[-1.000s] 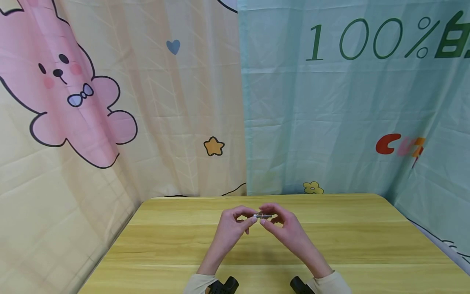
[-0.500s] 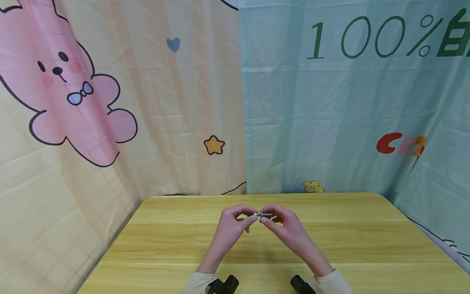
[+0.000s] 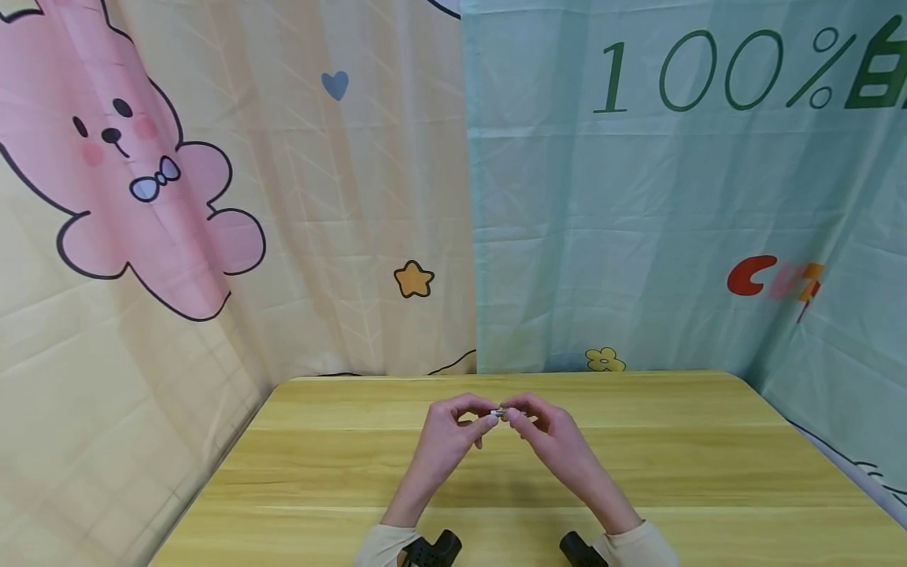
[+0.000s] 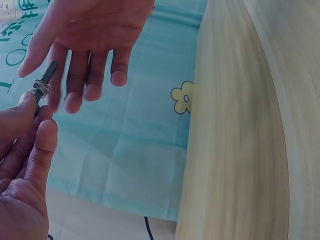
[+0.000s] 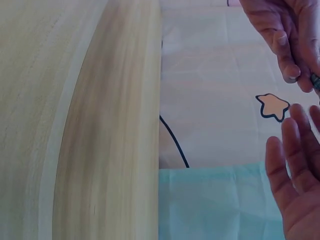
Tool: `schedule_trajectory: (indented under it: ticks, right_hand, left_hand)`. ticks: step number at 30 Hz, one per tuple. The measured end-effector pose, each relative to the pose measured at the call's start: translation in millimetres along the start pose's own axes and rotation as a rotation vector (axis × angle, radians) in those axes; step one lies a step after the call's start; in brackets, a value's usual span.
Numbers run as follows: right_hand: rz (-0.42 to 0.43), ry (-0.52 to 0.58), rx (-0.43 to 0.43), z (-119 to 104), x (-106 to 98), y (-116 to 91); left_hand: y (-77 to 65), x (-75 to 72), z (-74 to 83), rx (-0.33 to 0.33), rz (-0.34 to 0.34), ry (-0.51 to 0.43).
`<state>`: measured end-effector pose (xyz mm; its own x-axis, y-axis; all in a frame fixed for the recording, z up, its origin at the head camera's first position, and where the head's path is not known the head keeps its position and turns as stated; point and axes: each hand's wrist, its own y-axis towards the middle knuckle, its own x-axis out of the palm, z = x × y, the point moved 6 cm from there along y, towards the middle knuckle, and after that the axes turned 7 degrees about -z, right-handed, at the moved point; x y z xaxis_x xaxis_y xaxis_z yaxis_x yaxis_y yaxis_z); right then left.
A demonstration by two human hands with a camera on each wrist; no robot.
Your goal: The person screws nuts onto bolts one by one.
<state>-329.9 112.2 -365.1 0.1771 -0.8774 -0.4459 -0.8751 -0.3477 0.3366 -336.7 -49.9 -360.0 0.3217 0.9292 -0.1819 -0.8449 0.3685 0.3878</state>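
A threaded metal bolt carrying a nut is held up above the table. My left hand pinches one end of it between thumb and index finger. My right hand is at the other end, its thumb and index finger to either side of the bolt. In the left wrist view the right thumb stands off from the threads, and the other fingers extend loosely. Only a short piece of the bolt shows at the right wrist view's edge. In the head view the right thumb covers much of it.
Below the hands spreads a light wooden table. Printed cloth curtains hang behind it, one cream and one pale blue. Black wrist devices sit at both cuffs.
The right thumb has shifted up and over the bolt, which showed longer half a second ago. My left hand keeps its pinch in nearly the same place.
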Motion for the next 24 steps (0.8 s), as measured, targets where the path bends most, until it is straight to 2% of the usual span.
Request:
schedule_trajectory:
  ticks: [6,9,14,17,24]
  right_hand:
    - [0.001,0.003,-0.106,-7,-1,0]
    - [0.000,-0.008,-0.133,-9,-1,-1]
    - [-0.004,-0.013,-0.125,-10,-1,0]
    - [-0.002,-0.011,-0.109,-8,-1,0]
    - [-0.030,0.034,-0.070,-3,2,0]
  left_hand:
    - [1.4,-1.1,-2.1,-0.019,0.019,0.023]
    - [1.6,-0.9,0.6,-0.030,0.022,0.031]
    - [-2.4,0.8,19.6,-0.029,0.010,0.035]
    - [-5.4,1.6,30.5,-0.005,0.002,0.030]
    - [-5.8,2.6,30.2,0.002,-0.024,0.021]
